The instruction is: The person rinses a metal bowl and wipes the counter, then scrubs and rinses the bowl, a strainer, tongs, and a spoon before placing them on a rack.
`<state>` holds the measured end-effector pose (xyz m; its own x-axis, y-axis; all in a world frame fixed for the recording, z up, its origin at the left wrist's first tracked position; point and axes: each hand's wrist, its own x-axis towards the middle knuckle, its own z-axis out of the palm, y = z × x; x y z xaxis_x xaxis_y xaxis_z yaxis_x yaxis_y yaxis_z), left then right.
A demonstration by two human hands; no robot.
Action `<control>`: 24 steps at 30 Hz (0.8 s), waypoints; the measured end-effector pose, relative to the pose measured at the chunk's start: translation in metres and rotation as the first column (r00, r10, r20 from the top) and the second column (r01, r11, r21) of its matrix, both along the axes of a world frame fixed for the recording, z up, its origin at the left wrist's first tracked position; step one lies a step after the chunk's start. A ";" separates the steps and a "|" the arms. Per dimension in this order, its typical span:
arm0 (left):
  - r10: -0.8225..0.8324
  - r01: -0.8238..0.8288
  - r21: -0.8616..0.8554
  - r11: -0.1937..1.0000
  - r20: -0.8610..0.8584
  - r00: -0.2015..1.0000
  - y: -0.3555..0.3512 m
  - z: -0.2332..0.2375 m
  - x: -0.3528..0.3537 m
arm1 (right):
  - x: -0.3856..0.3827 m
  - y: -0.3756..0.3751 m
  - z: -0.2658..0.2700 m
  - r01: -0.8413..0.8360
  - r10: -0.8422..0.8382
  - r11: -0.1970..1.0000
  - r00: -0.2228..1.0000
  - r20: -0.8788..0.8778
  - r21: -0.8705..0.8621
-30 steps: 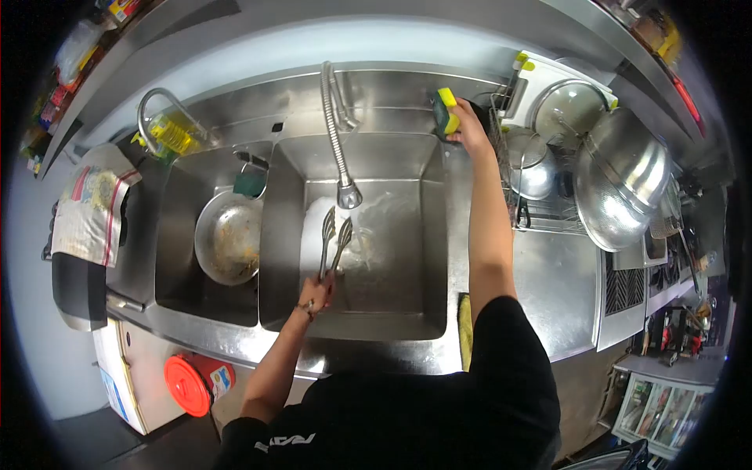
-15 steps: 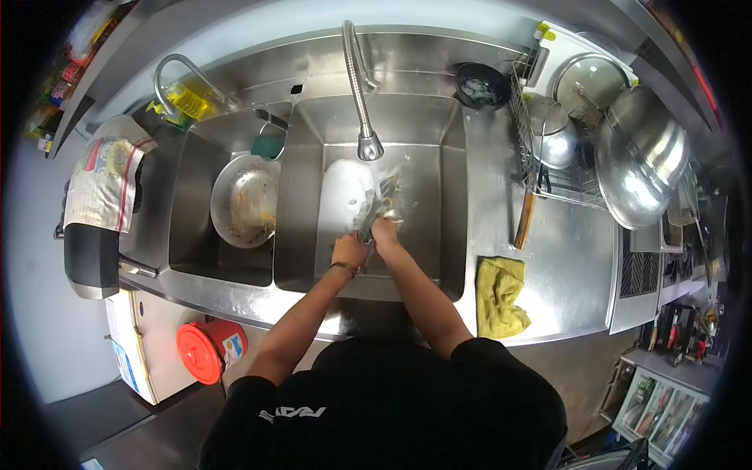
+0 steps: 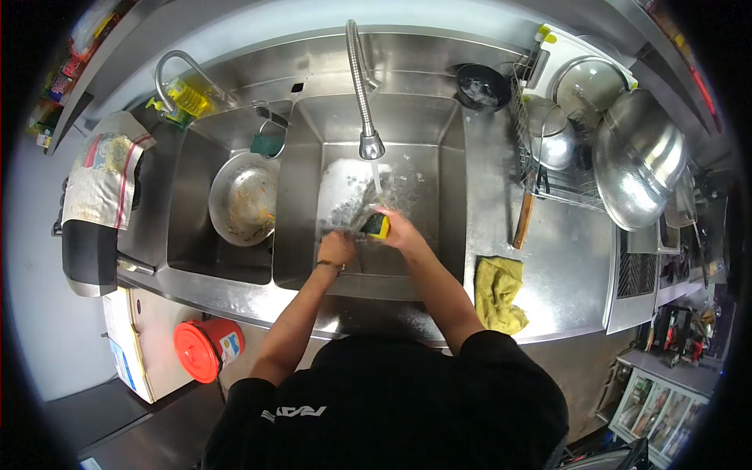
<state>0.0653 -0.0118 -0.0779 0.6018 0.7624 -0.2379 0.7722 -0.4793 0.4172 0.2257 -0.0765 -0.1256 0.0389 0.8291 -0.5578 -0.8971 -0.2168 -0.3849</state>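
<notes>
Over the right-hand sink basin (image 3: 423,266), my right hand (image 3: 401,230) grips a yellow sponge (image 3: 378,227) with a dark green scouring side. My left hand (image 3: 337,248) is closed, just left of the sponge and lower. Around its fingers and up toward the water there is a blurred greyish, thin-looking utensil whose kind I cannot make out. From the spray faucet (image 3: 371,146) a stream of water (image 3: 377,177) runs down beyond my hands. White suds (image 3: 341,182) lie on the basin floor behind them.
A pan (image 3: 244,200) with orange food bits sits in the left basin. A yellow cloth (image 3: 500,294) and a wooden-handled tool (image 3: 523,222) lie on the right counter. Beyond them stands a dish rack (image 3: 568,188) with pots and lids. A black bowl (image 3: 480,88) is near the wall.
My hands have moved apart, left hand leftward and right hand rightward. The sponge now shows in my right hand. Water is running, and the white suds have thinned and spread.
</notes>
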 end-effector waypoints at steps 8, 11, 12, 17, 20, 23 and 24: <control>0.115 -0.126 -0.050 0.991 -0.188 0.975 0.016 0.018 -0.013 | 0.021 -0.010 0.008 0.313 -0.273 0.929 0.228 0.935 0.195; 0.059 -0.071 -0.065 0.995 -0.165 0.984 0.006 0.025 0.001 | 0.010 -0.007 0.017 0.174 -0.139 0.970 -0.181 0.974 0.171; 0.085 -0.095 -0.047 0.994 -0.182 0.980 0.004 0.029 0.006 | -0.003 -0.010 0.006 0.043 -0.126 0.988 -0.330 0.936 0.148; 0.002 0.000 0.008 1.000 -0.281 0.960 0.006 0.020 -0.004 | 0.028 -0.018 -0.020 -0.118 0.067 0.984 -0.463 0.884 -0.137; -0.021 0.026 0.020 0.999 -0.220 0.975 0.003 0.023 0.000 | 0.001 -0.019 -0.005 -0.131 -0.082 0.991 -0.339 0.937 0.040; -0.004 0.003 -0.007 1.000 -0.270 0.963 -0.001 0.024 -0.001 | 0.009 -0.022 -0.002 -0.277 -0.081 0.961 -0.305 0.949 -0.007; 0.011 -0.015 -0.014 1.000 -0.250 0.968 -0.004 0.023 0.000 | 0.018 -0.019 -0.006 -0.189 0.101 0.968 -0.300 0.949 -0.163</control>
